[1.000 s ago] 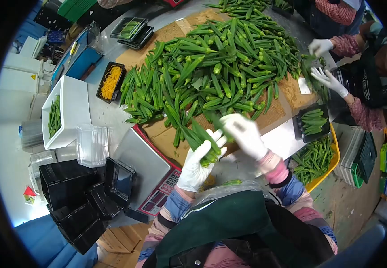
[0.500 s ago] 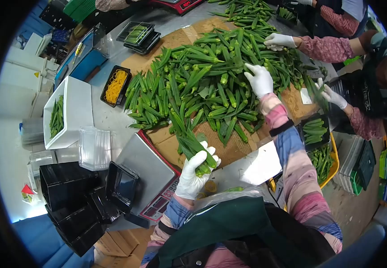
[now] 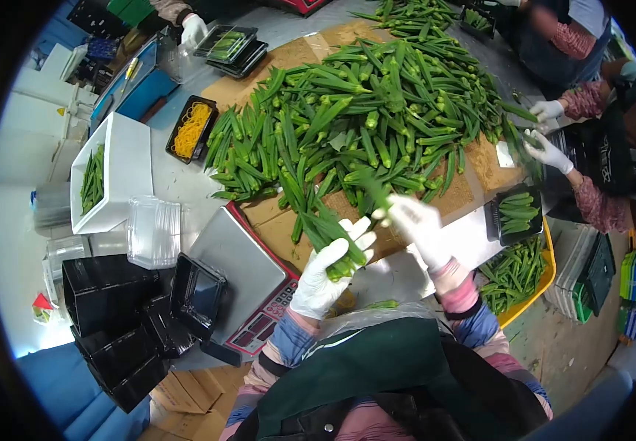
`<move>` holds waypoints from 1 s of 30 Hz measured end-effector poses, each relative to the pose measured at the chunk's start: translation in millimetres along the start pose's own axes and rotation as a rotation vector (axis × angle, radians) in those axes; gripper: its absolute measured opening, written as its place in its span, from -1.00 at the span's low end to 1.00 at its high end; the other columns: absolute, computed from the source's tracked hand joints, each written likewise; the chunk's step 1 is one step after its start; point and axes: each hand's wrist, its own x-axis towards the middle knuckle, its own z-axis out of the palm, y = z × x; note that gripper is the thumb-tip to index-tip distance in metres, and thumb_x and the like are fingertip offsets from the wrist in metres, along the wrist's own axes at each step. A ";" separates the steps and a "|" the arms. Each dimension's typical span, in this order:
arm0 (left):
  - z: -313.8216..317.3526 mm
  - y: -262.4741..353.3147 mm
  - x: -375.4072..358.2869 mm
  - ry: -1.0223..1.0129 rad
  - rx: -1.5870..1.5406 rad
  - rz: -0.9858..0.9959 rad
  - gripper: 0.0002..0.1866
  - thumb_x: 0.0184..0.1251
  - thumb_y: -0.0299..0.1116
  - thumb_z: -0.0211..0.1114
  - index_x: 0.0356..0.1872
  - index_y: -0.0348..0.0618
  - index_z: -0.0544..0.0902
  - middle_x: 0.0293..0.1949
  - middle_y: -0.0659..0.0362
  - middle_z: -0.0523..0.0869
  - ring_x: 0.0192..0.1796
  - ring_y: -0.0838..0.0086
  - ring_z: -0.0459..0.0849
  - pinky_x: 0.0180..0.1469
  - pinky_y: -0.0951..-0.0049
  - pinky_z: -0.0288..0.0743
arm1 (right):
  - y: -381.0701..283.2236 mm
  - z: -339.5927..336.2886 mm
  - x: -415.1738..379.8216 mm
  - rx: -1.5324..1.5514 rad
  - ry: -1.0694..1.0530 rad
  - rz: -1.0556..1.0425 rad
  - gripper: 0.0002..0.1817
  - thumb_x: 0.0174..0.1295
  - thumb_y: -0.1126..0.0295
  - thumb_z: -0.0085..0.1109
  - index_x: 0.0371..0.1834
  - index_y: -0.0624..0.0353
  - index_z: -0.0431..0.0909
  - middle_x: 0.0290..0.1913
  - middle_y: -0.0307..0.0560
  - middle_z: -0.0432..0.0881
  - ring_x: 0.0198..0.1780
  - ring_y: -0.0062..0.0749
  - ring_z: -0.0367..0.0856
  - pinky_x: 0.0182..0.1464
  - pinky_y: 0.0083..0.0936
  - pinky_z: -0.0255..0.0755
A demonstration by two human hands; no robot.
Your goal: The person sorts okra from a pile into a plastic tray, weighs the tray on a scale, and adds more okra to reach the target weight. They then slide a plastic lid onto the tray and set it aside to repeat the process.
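Note:
White gloves cover both of my hands. My left hand (image 3: 325,275) is closed round a small bunch of okra (image 3: 341,253), the stem ends toward me and the tips pointing away. Smeared by motion, my right hand (image 3: 417,228) pinches a single okra pod (image 3: 375,192) just to the right of that bunch. Beyond both hands spreads a large okra heap (image 3: 376,110) on flattened cardboard (image 3: 472,195). A loose okra pod (image 3: 384,303) lies close to my apron.
Left of me are a scale (image 3: 241,272), black trays (image 3: 112,294), clear lids (image 3: 155,231), a white foam box (image 3: 123,158) and a tray of rubber bands (image 3: 191,132). A yellow crate (image 3: 549,275) stands right. Co-workers' gloved hands (image 3: 549,151) work across the table.
My right hand has drawn back from the heap toward my left hand, bringing an okra pod. A co-worker's hand has left the heap's right side; another's gloved hand appears by the stacked packs.

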 end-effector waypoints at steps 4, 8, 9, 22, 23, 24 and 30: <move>-6.4 0.9 -0.3 0.125 -0.095 0.098 -0.58 0.44 -0.52 0.28 0.29 -0.18 0.48 0.20 0.07 0.62 0.24 0.26 0.63 0.33 0.22 0.53 | -5.0 51.6 -17.3 -0.844 -0.082 -0.502 -0.62 0.25 0.31 0.28 0.15 0.07 0.67 0.03 -0.12 0.63 0.04 -0.15 0.56 0.18 -0.30 0.44; -16.0 17.8 -11.0 0.073 -0.159 0.139 -0.50 0.39 -0.49 0.33 0.33 -0.15 0.46 0.16 0.07 0.63 0.18 0.19 0.66 0.30 0.06 0.55 | -8.7 46.8 21.7 -0.433 -0.383 -0.393 -0.67 0.25 0.24 0.30 0.05 0.08 0.73 0.01 -0.10 0.69 0.03 -0.16 0.60 0.17 -0.26 0.48; -15.5 21.5 -12.9 0.062 -0.141 0.143 -0.50 0.38 -0.48 0.33 0.32 -0.14 0.47 0.15 0.07 0.65 0.17 0.20 0.67 0.30 0.03 0.55 | -4.8 47.6 46.7 -0.581 -0.243 -0.582 -0.72 0.23 0.26 0.34 -0.03 0.07 0.75 -0.03 -0.11 0.71 0.02 -0.17 0.62 0.15 -0.24 0.50; -26.6 32.5 -14.0 0.070 -0.102 0.132 -0.56 0.41 -0.48 0.29 0.29 -0.13 0.49 0.17 0.01 0.63 0.18 0.13 0.65 0.34 -0.04 0.50 | -21.3 56.7 227.9 -1.825 -0.137 -1.026 -0.79 0.13 0.40 0.11 -0.20 0.12 0.68 -0.11 0.01 0.64 0.09 -0.08 0.57 0.34 -0.09 0.32; -28.3 32.5 -13.9 0.071 -0.082 0.146 -0.57 0.43 -0.47 0.26 0.30 -0.13 0.50 0.18 0.00 0.63 0.18 0.11 0.66 0.34 -0.05 0.50 | -24.5 56.7 222.3 -1.830 -0.108 -1.017 -0.82 0.12 0.34 0.14 -0.28 0.12 0.69 -0.16 -0.02 0.66 0.05 -0.11 0.57 0.28 -0.11 0.35; -29.4 32.4 -14.2 0.079 -0.066 0.157 -0.57 0.44 -0.45 0.23 0.31 -0.12 0.51 0.19 0.00 0.63 0.17 0.10 0.66 0.33 -0.07 0.49 | -33.7 53.8 210.8 -1.784 -0.106 -0.956 -0.80 0.11 0.35 0.14 -0.24 0.12 0.67 -0.16 -0.02 0.65 0.03 -0.12 0.57 0.24 -0.16 0.37; -12.7 36.7 -19.4 0.111 -0.095 0.160 -0.59 0.43 -0.51 0.24 0.27 -0.21 0.49 0.18 -0.05 0.61 0.14 0.07 0.66 0.31 -0.08 0.54 | -54.4 21.9 118.5 -0.417 -0.212 -0.191 -0.63 0.42 0.22 0.21 0.12 0.28 0.59 -0.19 -0.11 0.76 -0.17 -0.41 0.68 -0.03 -0.40 0.54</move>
